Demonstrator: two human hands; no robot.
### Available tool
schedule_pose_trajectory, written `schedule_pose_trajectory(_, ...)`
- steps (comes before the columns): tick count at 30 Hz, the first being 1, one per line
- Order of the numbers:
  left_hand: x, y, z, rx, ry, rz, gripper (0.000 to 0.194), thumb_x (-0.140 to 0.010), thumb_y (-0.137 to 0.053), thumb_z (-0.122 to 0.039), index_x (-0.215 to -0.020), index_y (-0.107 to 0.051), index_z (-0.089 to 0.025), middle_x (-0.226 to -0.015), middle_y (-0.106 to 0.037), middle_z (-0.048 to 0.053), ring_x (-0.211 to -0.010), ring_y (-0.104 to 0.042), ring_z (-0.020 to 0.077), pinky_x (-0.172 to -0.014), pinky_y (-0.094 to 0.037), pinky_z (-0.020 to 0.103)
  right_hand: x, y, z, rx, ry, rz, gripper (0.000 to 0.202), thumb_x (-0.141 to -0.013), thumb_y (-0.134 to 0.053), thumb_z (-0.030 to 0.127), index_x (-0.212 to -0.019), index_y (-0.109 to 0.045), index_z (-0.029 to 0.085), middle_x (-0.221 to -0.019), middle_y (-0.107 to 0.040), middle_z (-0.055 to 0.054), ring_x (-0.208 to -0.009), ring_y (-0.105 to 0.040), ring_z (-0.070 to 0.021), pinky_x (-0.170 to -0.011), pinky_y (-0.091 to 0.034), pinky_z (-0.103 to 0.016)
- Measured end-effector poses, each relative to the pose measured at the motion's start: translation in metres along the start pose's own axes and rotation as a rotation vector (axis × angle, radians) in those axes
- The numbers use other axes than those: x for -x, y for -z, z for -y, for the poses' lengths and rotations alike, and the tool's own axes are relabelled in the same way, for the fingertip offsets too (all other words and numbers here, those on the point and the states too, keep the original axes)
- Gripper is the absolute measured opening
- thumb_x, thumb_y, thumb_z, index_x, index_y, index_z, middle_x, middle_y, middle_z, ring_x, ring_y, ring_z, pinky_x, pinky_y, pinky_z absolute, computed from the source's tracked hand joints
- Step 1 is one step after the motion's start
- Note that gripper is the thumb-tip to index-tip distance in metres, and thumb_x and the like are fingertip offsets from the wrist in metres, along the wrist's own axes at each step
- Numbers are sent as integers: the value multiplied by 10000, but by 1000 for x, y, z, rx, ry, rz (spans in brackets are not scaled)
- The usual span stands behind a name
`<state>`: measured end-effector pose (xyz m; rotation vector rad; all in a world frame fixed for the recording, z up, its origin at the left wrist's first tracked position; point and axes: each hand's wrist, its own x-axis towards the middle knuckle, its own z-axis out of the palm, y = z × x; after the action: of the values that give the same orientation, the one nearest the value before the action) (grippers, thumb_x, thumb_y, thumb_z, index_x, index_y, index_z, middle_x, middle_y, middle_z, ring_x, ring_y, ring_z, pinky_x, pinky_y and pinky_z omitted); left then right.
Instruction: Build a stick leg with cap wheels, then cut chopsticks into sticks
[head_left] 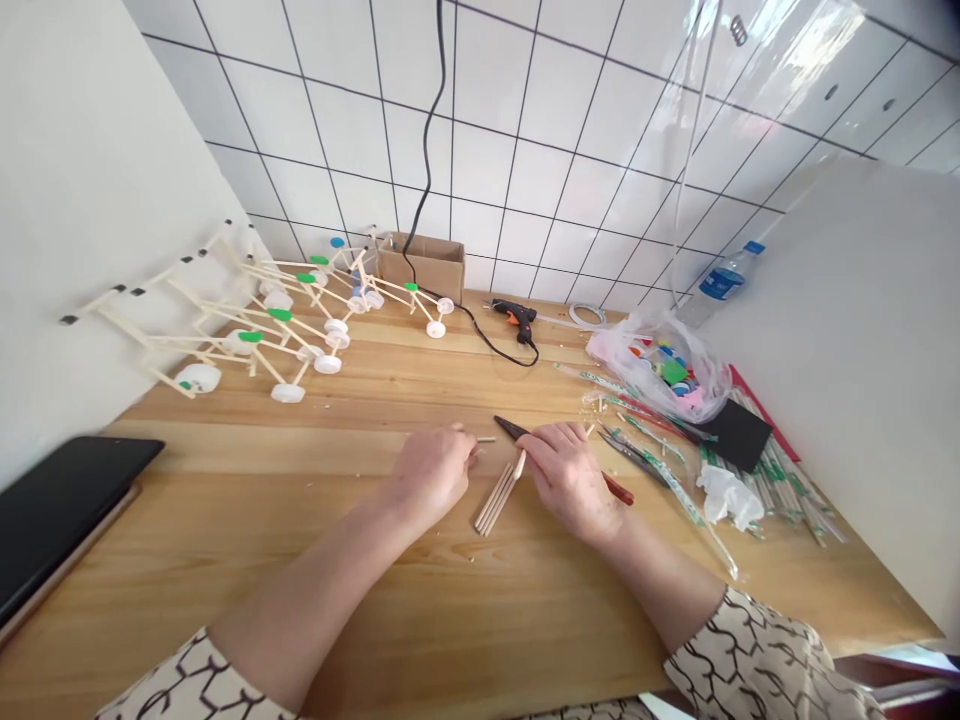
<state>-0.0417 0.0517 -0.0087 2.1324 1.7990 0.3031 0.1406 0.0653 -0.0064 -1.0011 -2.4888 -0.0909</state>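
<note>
My left hand point(435, 472) is closed near the middle of the table, and a short wooden stick point(486, 440) sticks out from its fingertips. To its right, my right hand point(568, 478) is closed with a wooden stick point(520, 462) between its fingers. Several short wooden sticks point(495, 500) lie side by side on the table between the two hands. A pair of pliers with dark jaws point(510, 428) and a red handle point(618, 488) lies partly hidden under my right hand.
Stick-built models with white wheels point(288, 393) stand at the back left, near a cardboard box point(422, 262). Behind the hands lies a glue gun point(516, 316). A plastic bag of caps point(664, 365), wrapped sticks and a bottle point(726, 280) are at right; a black tablet point(67, 500) is left.
</note>
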Motion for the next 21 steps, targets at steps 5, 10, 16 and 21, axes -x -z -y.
schedule_pose_trajectory(5,-2,-5,5,15,-27,-30,247,-817,-472,-179,-745,-705,-144,-817,-682,106,-755,-640,263,-610,-405,319,1,15,-2,-276,-104,-248,170,-863,-483,170,-792,-638,177,-763,-673,-58,-707,-592,-178,-678,-414,-318)
schedule_pose_trajectory(10,0,0,1,109,-41,-106,246,-841,-467,-208,-769,-698,-163,-833,-680,67,-780,-627,210,-659,-411,284,9,18,-9,-963,-651,-234,191,-807,-588,369,-802,-645,186,-642,-625,-11,-543,-554,-127,-554,-434,-262)
schedule_pose_trajectory(16,8,2,-16,848,47,62,229,-774,-557,-321,-665,-673,-156,-627,-630,6,-622,-565,143,-591,-406,238,17,8,-9,-1408,-799,-85,193,-770,-649,349,-755,-661,157,-593,-588,4,-550,-505,-80,-540,-391,-202)
schedule_pose_trajectory(21,12,-3,-26,1217,146,264,227,-724,-604,-319,-588,-638,-141,-546,-575,-1,-525,-482,100,-530,-377,226,19,9,-2,-1455,-760,41,185,-782,-643,335,-771,-667,152,-605,-605,0,-567,-515,-86,-556,-400,-206)
